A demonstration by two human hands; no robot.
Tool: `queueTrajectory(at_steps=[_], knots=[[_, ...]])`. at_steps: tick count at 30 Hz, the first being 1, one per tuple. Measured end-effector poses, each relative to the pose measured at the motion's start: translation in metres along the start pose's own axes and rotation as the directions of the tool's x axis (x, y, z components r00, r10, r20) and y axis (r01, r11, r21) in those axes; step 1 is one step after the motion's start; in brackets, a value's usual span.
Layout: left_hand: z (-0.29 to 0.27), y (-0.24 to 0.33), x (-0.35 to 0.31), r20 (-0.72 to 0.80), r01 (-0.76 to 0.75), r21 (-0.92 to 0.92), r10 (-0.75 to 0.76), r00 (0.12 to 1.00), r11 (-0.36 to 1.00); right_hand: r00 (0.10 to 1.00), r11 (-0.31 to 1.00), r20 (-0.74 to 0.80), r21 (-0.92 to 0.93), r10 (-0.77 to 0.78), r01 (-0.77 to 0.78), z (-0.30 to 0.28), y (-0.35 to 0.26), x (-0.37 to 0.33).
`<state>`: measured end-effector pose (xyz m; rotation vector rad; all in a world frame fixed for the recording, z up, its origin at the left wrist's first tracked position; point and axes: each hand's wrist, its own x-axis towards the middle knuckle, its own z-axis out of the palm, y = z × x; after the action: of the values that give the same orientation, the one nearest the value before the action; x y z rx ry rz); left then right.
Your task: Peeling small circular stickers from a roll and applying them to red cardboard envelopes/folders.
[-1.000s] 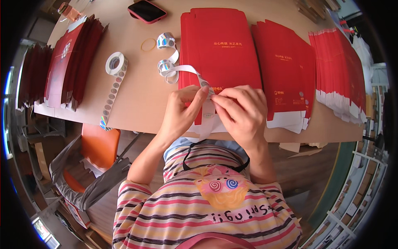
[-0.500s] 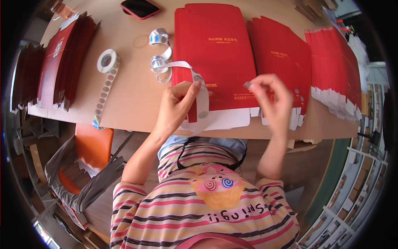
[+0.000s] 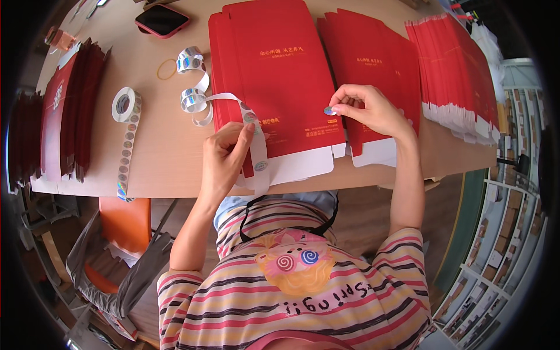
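Observation:
My left hand point(image 3: 224, 153) is closed on a white strip of round stickers point(image 3: 261, 157), pinching it between thumb and finger over the near left part of a flat red box point(image 3: 274, 76). From there the strip runs back to a loosely coiled sticker roll point(image 3: 192, 100) on the table. Between the thumb and forefinger of my right hand point(image 3: 367, 108) is a small oval-looking shiny sticker point(image 3: 330, 111). That hand hovers over the right edge of the flat red box, beside a second stack of flat red boxes point(image 3: 373, 70). White flaps show along the near edges of both.
Another sticker roll point(image 3: 124, 105) trails its strip over the table's point(image 3: 163, 169) near edge. Upright bundles of red boxes stand at the left point(image 3: 70, 111) and right point(image 3: 452, 70). A phone point(image 3: 162, 21) and a rubber band point(image 3: 167, 69) lie behind. An orange chair point(image 3: 125, 224) is below left.
My right hand has turned and holds its sticker nearer the red box's right edge. My left hand keeps its pinch on the strip. The whole view has shifted slightly.

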<state>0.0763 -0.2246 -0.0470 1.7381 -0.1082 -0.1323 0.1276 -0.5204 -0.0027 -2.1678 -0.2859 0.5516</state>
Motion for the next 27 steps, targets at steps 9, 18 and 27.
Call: queueTrajectory(at_steps=[9,18,27], knots=[[-0.001,-0.001,0.0,-0.005,0.013,-0.002,-0.013,1.0,1.0,0.999,1.0,0.047,-0.02,-0.001,0.002,-0.003,-0.006,0.003],[-0.003,-0.002,-0.001,-0.015,-0.016,0.002,0.016,1.0,1.0,0.947,0.929,-0.306,-0.311,0.1,-0.199,0.025,-0.022,-0.009],[-0.006,0.019,0.001,0.058,0.144,-0.095,-0.139,0.989,0.985,0.908,0.993,-0.404,0.084,0.115,-0.088,0.043,0.016,-0.011]])
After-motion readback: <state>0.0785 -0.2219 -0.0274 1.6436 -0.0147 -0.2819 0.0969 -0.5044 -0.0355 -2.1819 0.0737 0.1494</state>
